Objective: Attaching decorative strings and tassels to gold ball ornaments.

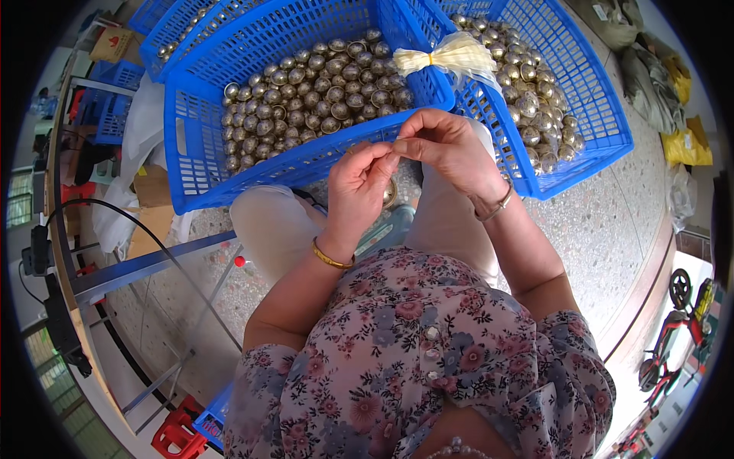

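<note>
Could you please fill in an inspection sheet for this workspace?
Surface: speckled floor around the person's legs.
Job's things: round metal pieces heaped in blue baskets; a pale tied bundle lies across basket rims.
Clutter: cardboard and white plastic sheeting left; yellow bags right.
Hands: left hand and right hand meet at the fingertips; anything pinched is too small to tell.
Cables: black cable arcs at left.
Surroundings: red stool lower left; red-and-black two-wheeler far right.
</note>
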`<state>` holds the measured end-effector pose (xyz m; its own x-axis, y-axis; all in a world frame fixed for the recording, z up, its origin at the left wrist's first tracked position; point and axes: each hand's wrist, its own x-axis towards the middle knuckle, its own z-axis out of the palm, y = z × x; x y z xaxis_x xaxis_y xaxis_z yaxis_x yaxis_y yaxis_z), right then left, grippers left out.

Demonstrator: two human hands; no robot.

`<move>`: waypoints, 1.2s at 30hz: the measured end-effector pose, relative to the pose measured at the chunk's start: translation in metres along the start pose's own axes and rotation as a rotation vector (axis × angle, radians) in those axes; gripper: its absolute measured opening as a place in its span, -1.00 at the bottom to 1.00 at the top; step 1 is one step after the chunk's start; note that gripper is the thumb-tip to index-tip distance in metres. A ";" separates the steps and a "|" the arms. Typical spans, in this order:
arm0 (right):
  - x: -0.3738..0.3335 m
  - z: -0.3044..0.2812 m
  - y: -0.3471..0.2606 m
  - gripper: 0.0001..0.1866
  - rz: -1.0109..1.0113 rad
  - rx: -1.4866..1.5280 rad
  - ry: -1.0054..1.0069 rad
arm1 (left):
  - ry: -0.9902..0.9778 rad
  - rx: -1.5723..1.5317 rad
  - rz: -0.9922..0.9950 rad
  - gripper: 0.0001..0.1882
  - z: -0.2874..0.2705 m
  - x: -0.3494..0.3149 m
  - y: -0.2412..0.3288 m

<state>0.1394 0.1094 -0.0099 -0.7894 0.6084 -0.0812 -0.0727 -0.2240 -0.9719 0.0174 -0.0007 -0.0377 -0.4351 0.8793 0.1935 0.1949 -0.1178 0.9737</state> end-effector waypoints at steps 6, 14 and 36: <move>-0.002 -0.007 -0.011 -0.90 -0.100 -0.348 -0.107 | 0.007 0.079 0.153 -0.93 -0.002 -0.001 0.001; -0.002 -0.009 -0.013 -0.92 -0.368 -0.703 -0.102 | -0.067 0.155 0.172 -0.94 -0.003 0.002 0.003; -0.017 0.010 0.001 -0.84 -0.937 -0.954 0.069 | -0.198 0.407 0.217 -0.91 -0.022 0.038 0.035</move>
<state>0.1470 0.0910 -0.0071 -0.6419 0.2825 0.7129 -0.0925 0.8943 -0.4377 -0.0117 0.0184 0.0064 -0.1795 0.9298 0.3214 0.6063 -0.1527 0.7804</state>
